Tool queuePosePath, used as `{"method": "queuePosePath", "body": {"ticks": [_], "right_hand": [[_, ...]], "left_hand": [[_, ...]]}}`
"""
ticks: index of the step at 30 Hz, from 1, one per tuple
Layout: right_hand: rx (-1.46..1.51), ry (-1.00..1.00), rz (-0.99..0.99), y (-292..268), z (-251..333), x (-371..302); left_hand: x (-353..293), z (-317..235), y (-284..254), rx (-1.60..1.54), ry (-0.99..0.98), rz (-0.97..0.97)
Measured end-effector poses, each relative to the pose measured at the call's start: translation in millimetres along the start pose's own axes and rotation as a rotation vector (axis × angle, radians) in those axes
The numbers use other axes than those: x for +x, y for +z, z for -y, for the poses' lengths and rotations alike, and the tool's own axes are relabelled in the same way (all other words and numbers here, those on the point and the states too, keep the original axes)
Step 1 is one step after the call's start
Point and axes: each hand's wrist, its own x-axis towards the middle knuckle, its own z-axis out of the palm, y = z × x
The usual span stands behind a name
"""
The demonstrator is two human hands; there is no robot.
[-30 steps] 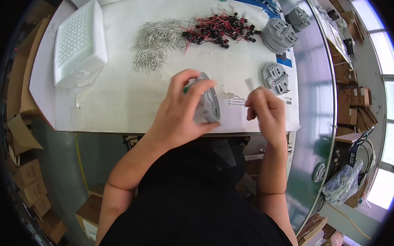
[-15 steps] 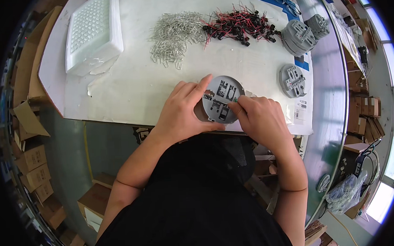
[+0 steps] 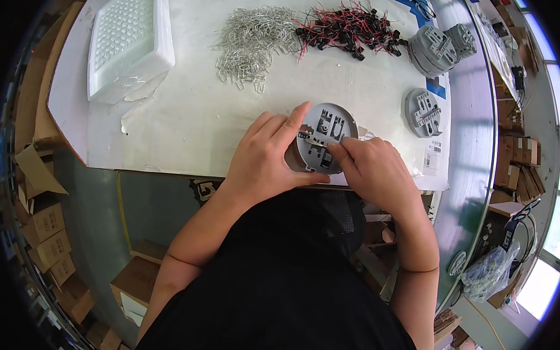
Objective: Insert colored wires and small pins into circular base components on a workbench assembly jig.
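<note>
This was a small-parts workshop. On the worktable (image 3: 186,135) lay a heap of metal clips (image 3: 257,40) and a pile of black components with red wires (image 3: 349,30), and beside them stood stacked grey round parts (image 3: 433,51). Brown cardboard boxes (image 3: 46,235) were piled along the left side, and other cartons (image 3: 520,143) near the bright windows (image 3: 543,289) at right.

Print on the white label (image 3: 432,157) and brown cartons (image 3: 49,233) seems too small to read.

Round grey housing (image 3: 325,135); recessed face upward
</note>
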Motion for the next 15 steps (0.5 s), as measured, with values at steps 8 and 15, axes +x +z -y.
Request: {"method": "queuePosePath", "body": {"ticks": [8,15], "right_hand": [[-0.018,0.041,0.007,-1.2,2.5,0.9],[0.017,0.034,0.011,0.5,-1.3,2.2]], "left_hand": [[0.1,0.3,0.9,0.012,0.015,-0.012],[0.3,0.1,0.6,0.016,0.012,-0.008]]}}
